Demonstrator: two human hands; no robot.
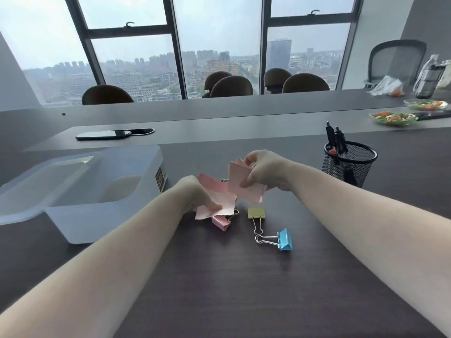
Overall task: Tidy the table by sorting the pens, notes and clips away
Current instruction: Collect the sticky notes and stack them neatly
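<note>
My left hand (195,193) pinches a loose bunch of pink notes (219,198) just above the dark table. My right hand (266,172) holds another few pink notes (244,184) upright beside them, the two bunches overlapping. Under the left bunch lies a pink binder clip (220,222). A yellow clip (256,213) and a blue clip (285,239) lie in front, their wire handles touching. Black pens (336,140) stand in a black mesh cup (349,163) at the right.
A translucent plastic bin (73,223) with inner compartments sits at the left. A black phone (102,134) lies behind it near a cable slot. Food bowls (393,118) and bags stand at the far right. Chairs line the table's far side.
</note>
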